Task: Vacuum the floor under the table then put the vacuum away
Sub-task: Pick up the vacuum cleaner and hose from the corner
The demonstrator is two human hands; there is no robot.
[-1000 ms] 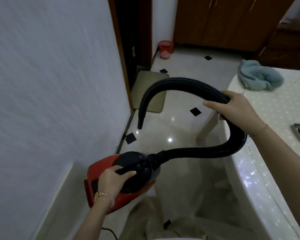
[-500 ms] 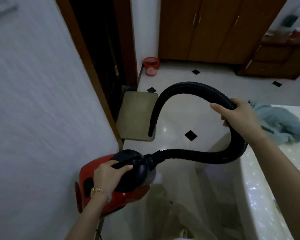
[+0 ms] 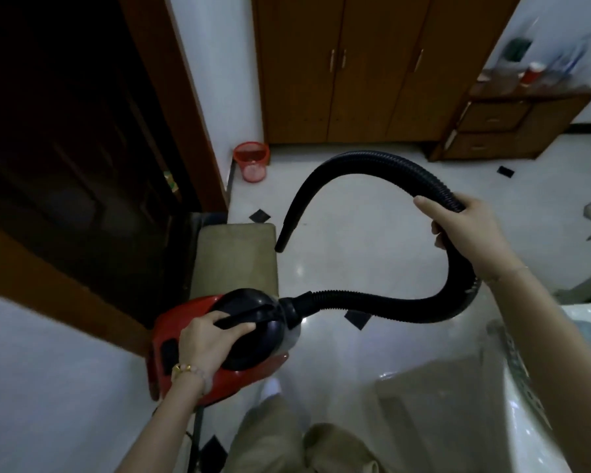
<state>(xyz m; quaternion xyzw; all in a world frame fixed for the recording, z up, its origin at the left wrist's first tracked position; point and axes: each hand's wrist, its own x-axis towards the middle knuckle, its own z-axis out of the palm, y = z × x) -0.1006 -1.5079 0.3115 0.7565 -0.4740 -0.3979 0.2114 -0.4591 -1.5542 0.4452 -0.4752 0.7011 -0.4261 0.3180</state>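
The left hand [image 3: 208,339] curls its fingers around the black carry handle on top of a small red and black canister vacuum [image 3: 219,349], holding it up off the floor at the near left. A gold and bead bracelet [image 3: 185,368] sits on that wrist. The right hand [image 3: 464,230] wraps its fingers and thumb around the black ribbed hose [image 3: 372,302], gripping it where it arches highest, on the right side of the scene.

From the front of the vacuum the hose runs right, bends up through the right hand, then loops over to the left and hangs down, ending in a smooth tapered black nozzle [image 3: 287,230] that points at the floor without touching it.

Below the hands are the person's beige trousers [image 3: 270,438] and the glossy white tiled floor [image 3: 355,216] with small black diamond insets. The white edge of the table [image 3: 539,421] shows at the near right, just beside the right forearm.

Just beyond the vacuum, a tan doormat [image 3: 236,257] lies on the floor in front of a dark wooden doorway [image 3: 82,131] on the left. Farther off, a red mesh wastebasket [image 3: 251,160] stands against the white wall, beside a tall brown wooden wardrobe [image 3: 348,70]. To the far right stands a low brown chest of drawers [image 3: 512,124] with a red and white container on top; other items there are too blurred to identify.
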